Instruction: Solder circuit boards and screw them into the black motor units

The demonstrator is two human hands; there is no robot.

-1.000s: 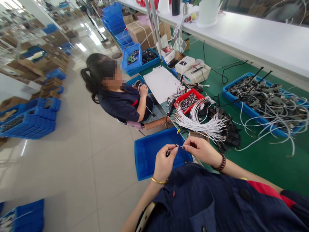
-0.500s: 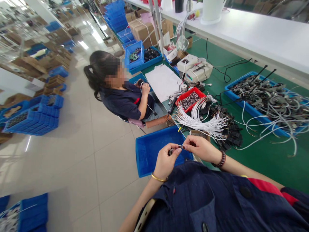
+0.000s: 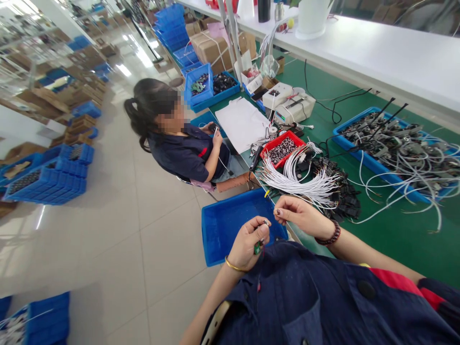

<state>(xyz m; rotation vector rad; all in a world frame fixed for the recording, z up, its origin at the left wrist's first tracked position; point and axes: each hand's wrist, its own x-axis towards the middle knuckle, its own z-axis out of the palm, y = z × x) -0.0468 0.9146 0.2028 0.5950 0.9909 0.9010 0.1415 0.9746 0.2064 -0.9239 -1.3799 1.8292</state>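
Note:
My left hand [image 3: 247,244] is closed around a small part with a green circuit board [image 3: 257,247] showing below the fingers. A tiny shiny bit sits at its thumb and fingertip. My right hand [image 3: 300,216] is a short gap to the right, thumb and fingers pinched together; whatever is between them is too small to make out. Both hands are over the near side of a blue bin [image 3: 223,225]. Just beyond my right hand lies a bundle of white cables [image 3: 305,184] with black connectors [image 3: 347,199] on the green table [image 3: 391,244].
A red tray [image 3: 283,147] holds small black-and-silver parts. At the right stands a blue tray [image 3: 391,177] heaped with wired parts. A co-worker [image 3: 194,148] sits across at the left, holding a dark object. A white shelf [image 3: 377,45] runs above the table.
My hands have moved apart; before, their fingertips met. My left hand has turned and lowered slightly, and the green board now shows. The co-worker's hands have shifted slightly downward.

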